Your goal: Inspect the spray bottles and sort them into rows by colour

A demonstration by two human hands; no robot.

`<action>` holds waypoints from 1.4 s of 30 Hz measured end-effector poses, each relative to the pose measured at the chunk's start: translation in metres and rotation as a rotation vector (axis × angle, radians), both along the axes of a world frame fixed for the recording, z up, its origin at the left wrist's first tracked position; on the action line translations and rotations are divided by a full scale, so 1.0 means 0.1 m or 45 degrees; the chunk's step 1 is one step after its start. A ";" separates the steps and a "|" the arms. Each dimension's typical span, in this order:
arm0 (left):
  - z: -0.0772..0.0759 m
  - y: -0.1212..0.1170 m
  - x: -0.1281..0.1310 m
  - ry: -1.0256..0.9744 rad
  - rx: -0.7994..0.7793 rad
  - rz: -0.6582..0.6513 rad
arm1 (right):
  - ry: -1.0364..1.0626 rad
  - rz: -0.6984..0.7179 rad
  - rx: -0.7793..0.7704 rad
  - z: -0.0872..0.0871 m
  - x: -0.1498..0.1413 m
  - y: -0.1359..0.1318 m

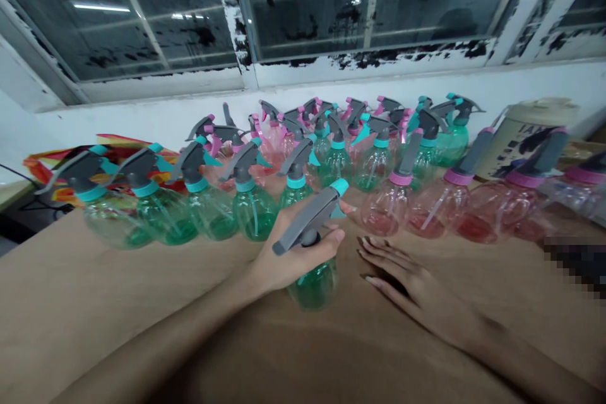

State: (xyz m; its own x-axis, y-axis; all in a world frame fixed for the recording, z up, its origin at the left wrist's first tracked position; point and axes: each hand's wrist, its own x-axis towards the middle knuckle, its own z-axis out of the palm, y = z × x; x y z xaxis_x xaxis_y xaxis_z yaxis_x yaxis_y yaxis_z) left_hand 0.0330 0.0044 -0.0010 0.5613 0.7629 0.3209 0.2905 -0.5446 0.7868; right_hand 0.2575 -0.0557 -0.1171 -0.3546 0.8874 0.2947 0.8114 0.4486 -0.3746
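My left hand [293,249] is wrapped round the neck of a green spray bottle [312,287] with a grey and teal trigger head. The bottle is upright, its head pointing away to the right; my fingers hide its collar. To the right, my right hand [407,281] rests palm down near the table surface, fingers stretched out and apart, holding nothing. Just beyond my left hand stands a row of green spray bottles [255,208] with teal collars. Pink spray bottles [387,202] with grey heads and pink collars stand beyond my right hand.
More green and pink bottles crowd the back of the wooden table [180,290] by the wall. A red and yellow bag [137,142] lies behind the left row. At the back right stands a cream jug [525,132]. Above is a window [369,6] with peeling white frame.
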 end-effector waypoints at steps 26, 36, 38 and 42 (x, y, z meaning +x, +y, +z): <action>-0.01 -0.02 0.03 -0.179 0.070 0.046 | 0.240 -0.176 -0.022 0.42 -0.30 -0.19; -0.03 -0.10 0.06 -0.262 0.059 0.050 | 0.126 -0.363 0.248 0.68 -0.95 -0.11; 0.00 -0.12 -0.01 -0.172 0.095 0.053 | 0.073 -0.394 0.295 0.69 -0.95 -0.13; -0.05 -0.19 -0.23 -0.093 0.181 0.052 | -0.015 -0.454 0.274 0.73 -0.81 -0.14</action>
State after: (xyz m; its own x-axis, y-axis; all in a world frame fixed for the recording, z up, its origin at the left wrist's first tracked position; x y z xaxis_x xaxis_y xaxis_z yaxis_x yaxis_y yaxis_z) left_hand 0.0104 -0.0150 -0.0064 0.5021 0.7286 0.4660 0.2597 -0.6410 0.7223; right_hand 0.1765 -0.0696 -0.0440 -0.0405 0.8738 0.4846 0.9339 0.2055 -0.2925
